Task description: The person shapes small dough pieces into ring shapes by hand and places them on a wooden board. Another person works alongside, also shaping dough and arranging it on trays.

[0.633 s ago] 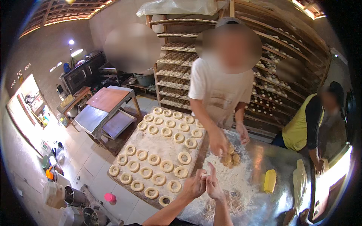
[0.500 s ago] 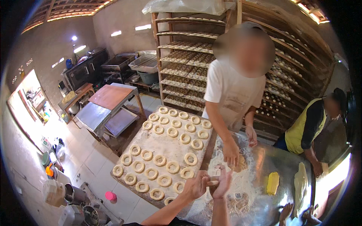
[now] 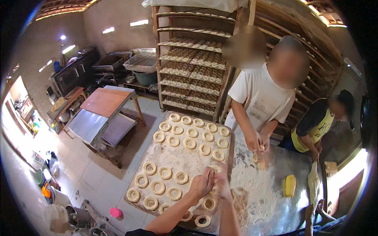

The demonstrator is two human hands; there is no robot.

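Note:
My left hand (image 3: 202, 181) is closed over the wooden board, its fingertips at a pale dough ring (image 3: 215, 169); what they hold is partly hidden. Beside it, my right hand (image 3: 223, 183) is smeared by motion, its grip unclear. Rows of dough rings (image 3: 158, 188) lie on the floured board (image 3: 169, 155), some just under my wrists. To the right is a steel table (image 3: 271, 212) spread with flour (image 3: 248, 181). A yellow block (image 3: 290, 185) sits on it.
Across the table, a co-worker in white (image 3: 256, 98) handles dough pieces (image 3: 260, 149). A person in yellow (image 3: 315, 137) and more hands (image 3: 315, 216) meet a long dough strip (image 3: 314, 179). A low table (image 3: 102, 102), loaded racks (image 3: 189, 80) and buckets (image 3: 67, 216) surround us.
My hands have risen slightly in view, the right now blurred. The co-worker in white has brought both hands together. The person in yellow now reaches the dough strip. The view has shifted.

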